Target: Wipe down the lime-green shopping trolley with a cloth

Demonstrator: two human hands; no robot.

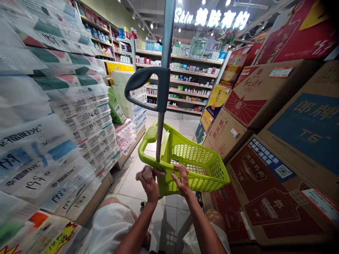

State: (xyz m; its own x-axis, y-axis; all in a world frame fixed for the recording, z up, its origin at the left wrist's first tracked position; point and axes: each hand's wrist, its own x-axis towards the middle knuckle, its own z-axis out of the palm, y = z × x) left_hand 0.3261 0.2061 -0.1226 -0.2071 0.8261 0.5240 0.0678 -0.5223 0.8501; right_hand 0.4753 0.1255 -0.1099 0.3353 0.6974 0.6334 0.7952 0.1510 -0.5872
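Observation:
A lime-green shopping basket on wheels stands on the floor in front of me, with perforated sides. Its tall metal pole carries a dark grey loop handle. At the near end, just below the pole, my left hand is closed on a crumpled greyish-pink cloth, part of which touches the basket's wall. My right hand grips the near rim, fingers hooked over the top and thumb against the outer side. Some of the left fingers are hidden behind the cloth.
Stacked white tissue packs line the left side. Piled cardboard cartons stand close on the right, near the basket's side. Shelves of small products cross the far end. A tiled floor runs between them.

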